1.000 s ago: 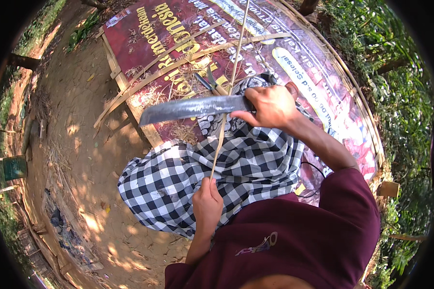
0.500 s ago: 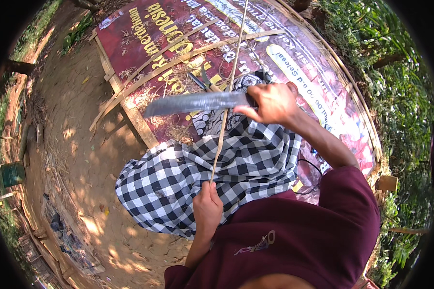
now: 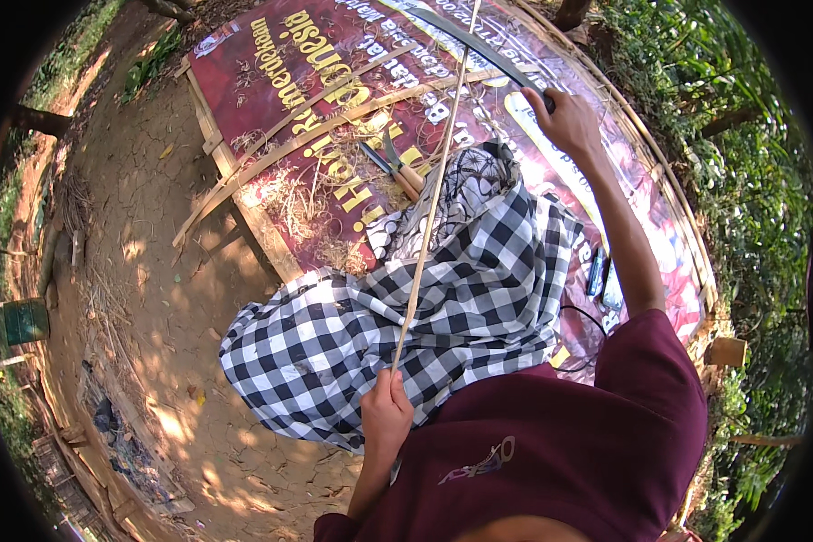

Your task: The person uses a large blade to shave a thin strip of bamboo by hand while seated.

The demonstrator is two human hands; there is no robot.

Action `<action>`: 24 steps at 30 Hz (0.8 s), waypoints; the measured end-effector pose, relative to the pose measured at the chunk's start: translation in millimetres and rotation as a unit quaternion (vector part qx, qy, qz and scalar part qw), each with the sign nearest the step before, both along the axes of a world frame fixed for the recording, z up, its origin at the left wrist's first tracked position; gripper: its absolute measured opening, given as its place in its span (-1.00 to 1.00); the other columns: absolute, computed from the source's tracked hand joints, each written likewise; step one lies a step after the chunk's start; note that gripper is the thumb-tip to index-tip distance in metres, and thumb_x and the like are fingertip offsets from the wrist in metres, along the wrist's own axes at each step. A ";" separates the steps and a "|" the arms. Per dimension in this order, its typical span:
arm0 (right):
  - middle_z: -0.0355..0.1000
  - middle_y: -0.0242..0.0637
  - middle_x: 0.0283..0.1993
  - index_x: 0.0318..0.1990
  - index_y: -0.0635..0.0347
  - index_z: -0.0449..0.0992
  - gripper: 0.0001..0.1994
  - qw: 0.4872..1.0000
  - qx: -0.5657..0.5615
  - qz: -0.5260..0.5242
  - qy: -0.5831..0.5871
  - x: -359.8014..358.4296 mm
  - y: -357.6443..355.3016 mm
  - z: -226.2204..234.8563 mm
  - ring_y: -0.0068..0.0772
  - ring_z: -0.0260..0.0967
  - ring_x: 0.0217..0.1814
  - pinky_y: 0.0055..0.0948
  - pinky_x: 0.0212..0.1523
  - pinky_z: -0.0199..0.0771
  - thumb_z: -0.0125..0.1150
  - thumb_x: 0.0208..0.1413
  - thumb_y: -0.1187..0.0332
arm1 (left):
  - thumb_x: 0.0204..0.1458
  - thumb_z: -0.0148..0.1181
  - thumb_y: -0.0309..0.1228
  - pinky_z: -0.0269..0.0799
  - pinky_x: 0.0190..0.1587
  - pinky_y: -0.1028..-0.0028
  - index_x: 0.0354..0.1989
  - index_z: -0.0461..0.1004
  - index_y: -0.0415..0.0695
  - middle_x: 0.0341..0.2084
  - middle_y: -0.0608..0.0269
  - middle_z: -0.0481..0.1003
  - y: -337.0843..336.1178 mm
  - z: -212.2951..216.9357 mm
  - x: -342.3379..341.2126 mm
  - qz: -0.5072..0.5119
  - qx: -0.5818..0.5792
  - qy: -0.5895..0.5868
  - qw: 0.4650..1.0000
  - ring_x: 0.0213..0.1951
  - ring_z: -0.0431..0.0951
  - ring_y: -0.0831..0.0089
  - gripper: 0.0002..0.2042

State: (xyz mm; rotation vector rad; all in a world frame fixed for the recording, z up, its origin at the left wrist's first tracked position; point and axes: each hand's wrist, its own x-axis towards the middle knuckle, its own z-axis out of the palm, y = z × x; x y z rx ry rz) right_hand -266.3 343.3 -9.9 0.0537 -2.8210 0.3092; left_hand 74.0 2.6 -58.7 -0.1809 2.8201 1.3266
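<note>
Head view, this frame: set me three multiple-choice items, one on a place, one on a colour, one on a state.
1. Where does the near end of the long thin pale bamboo strip sit?
A. in the left hand
B. on the bare ground
C. under the bench

2. What colours is the checked cloth over the lap?
A. red and yellow
B. black and white
C. plain green

3. How is the long dark curved blade held?
A. lying flat on the banner
B. stuck in the soil
C. raised off the dark red printed banner, gripped by the right hand

Answers: 1 A, the left hand is closed round the strip's lower end. 2 B, the squares alternate black and white. 3 C, the right hand's fingers wrap its handle with the arm stretched forward.
</note>
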 end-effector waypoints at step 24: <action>0.31 -0.26 -0.77 -0.43 0.19 0.55 -0.31 0.965 -0.048 0.234 -0.110 70.6 -68.6 -20.0 -0.21 0.34 -0.74 -0.21 -0.64 0.37 -0.14 0.15 -0.33 | 0.26 -0.03 -0.33 0.11 -0.67 0.34 -0.58 0.25 -0.22 -0.84 0.10 0.19 -13.3 -12.3 8.6 -0.014 0.125 -0.045 0.991 -0.81 0.24 0.26 -0.66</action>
